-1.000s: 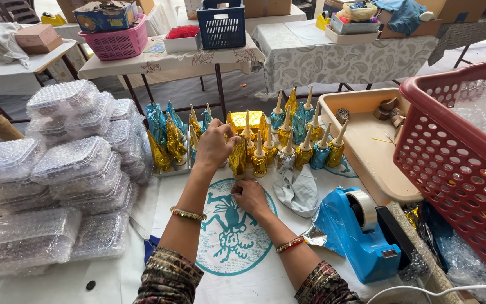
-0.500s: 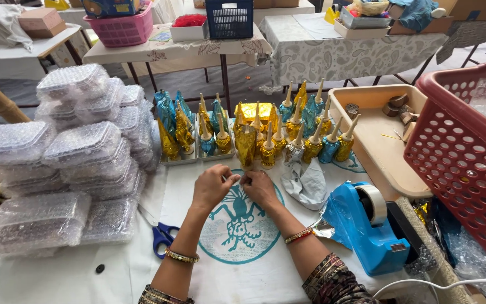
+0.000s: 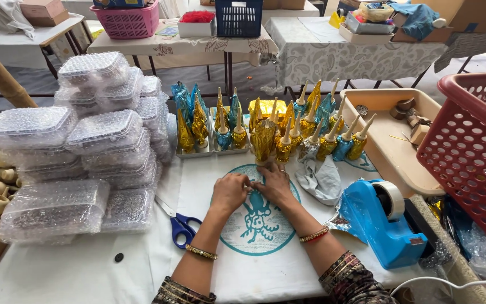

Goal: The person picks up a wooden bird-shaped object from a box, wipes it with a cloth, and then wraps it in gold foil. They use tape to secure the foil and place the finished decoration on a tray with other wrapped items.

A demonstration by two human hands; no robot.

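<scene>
White cloth is covering the bench (image 3: 142, 264), and a teal round print (image 3: 257, 217) is sitting in the middle of it. Two hands are resting on that print. The left hand (image 3: 229, 192) and the right hand (image 3: 275, 183) are touching each other, fingertips pinched together over something too small to see. Each wrist is wearing one bangle.

Just behind the hands, many gold and blue foil-wrapped cones (image 3: 265, 132) are standing upright in rows; they are packed too close to count for sure. Left of the hands, one pair of blue scissors (image 3: 182, 225) is lying flat. Right of them, one crumpled grey wrapper (image 3: 322, 179) and one blue tape holder (image 3: 379, 222) are sitting near. A big heap of bubble-wrapped boxes (image 3: 82, 152) is filling the left side. One red basket (image 3: 471, 152) is sitting at the far right, beside one tan tray (image 3: 386, 146).
</scene>
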